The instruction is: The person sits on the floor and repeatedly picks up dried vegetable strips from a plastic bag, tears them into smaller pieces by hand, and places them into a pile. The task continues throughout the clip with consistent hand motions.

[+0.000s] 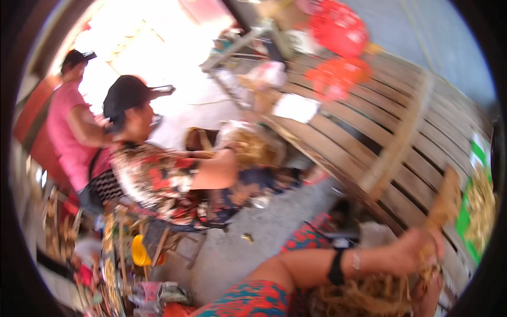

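Observation:
My left hand (409,253) reaches over to the right beside the slatted wooden platform, a black band on its wrist. Its fingers look closed. My right hand (429,296) is just below it, partly hidden by the picture's lower right rim and also blurred. Thin pale strips show between the two hands, but I cannot make out exactly what each one grips. A flat tan piece (446,199) stands up from the platform right beyond my left fingers; whether they touch it is unclear. Under my forearm lies a heap of tan fibrous strips (364,297).
The slatted wooden platform (343,142) bears a white sheet (296,108), red plastic bags (338,29) and a green-edged bag of yellowish pieces (479,203). On the left a person in a black cap (158,179) sits handling tan material; another in pink (74,127) is behind.

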{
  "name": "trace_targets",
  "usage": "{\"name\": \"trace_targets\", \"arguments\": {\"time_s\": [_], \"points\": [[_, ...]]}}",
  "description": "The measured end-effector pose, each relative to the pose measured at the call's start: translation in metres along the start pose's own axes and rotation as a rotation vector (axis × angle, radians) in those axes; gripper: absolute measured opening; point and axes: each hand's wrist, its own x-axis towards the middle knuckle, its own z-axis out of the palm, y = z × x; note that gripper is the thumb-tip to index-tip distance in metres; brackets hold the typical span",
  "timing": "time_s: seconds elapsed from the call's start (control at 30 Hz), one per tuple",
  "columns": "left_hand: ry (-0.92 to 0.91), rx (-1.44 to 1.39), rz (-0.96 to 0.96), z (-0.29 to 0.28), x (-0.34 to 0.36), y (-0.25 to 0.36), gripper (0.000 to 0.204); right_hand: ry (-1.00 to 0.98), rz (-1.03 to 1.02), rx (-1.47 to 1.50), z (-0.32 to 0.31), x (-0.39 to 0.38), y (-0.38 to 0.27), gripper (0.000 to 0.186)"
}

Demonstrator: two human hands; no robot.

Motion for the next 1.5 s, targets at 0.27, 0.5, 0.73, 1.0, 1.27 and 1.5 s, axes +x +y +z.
{"name": "trace_targets", "arguments": {"time_s": [0.27, 0.5, 0.73, 1.0, 1.27, 1.5], "points": [[-0.002, 0.199, -0.164, -0.031, 0.011, 0.006, 0.015, -0.021, 0.152, 0.157, 0.043, 0.002, -0.032, 0.030], [-0.060, -0.317, -0.833, -0.020, 0.001, -0.001, 0.014, -0.037, 0.239, 0.106, 0.053, 0.014, -0.032, 0.031], [0.142, -0.208, -0.746, -0.011, -0.002, -0.016, 0.010, 0.156, -0.011, -0.141, 0.031, 0.020, -0.031, 0.025], [0.176, 0.449, -0.784, -0.020, 0.010, -0.099, 0.009, 0.610, -0.236, -1.331, 0.007, 0.085, 0.006, 0.017], [0.209, 0.025, -0.448, 0.003, -0.012, -0.057, 0.013, 0.314, -0.667, -1.036, 0.038, 0.045, -0.016, 0.022], [-0.464, -0.192, -1.047, 0.027, -0.026, 0.004, 0.019, 0.037, -0.749, -0.605, 0.052, 0.018, -0.035, 0.026]]}}
